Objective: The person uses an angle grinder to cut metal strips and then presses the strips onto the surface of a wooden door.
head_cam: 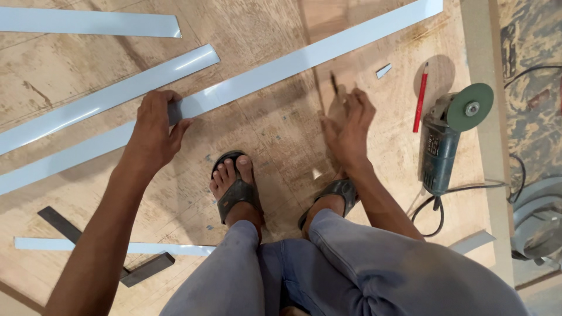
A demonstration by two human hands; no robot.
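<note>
On a plywood sheet [275,134] laid on the floor, a person squats in grey trousers and dark sandals, both bare hands at work. The longest of several pale metal strips [281,69] runs diagonally from the near left to the far right across the sheet. The left hand [153,130] presses down on this strip, palm over it and fingers closed around its edge, left of centre. Two shorter strips lie beyond it at far left, one [105,96] parallel and just beside it, the other [88,22] at the top edge. A fourth strip [111,247] lies near the left knee, crossing a dark try square [143,270].

An angle grinder [446,140] with a green disc rests at right, its black cable looping toward the near edge. A red pencil [420,98] lies just left of the grinder's disc. The right hand [346,126], beside the right foot and just near of the long strip, is curled around a thin dark pencil-like tool [333,83] whose tip points away at the strip. A small metal offcut [383,71] sits on the wood between the long strip and the red pencil.
</note>
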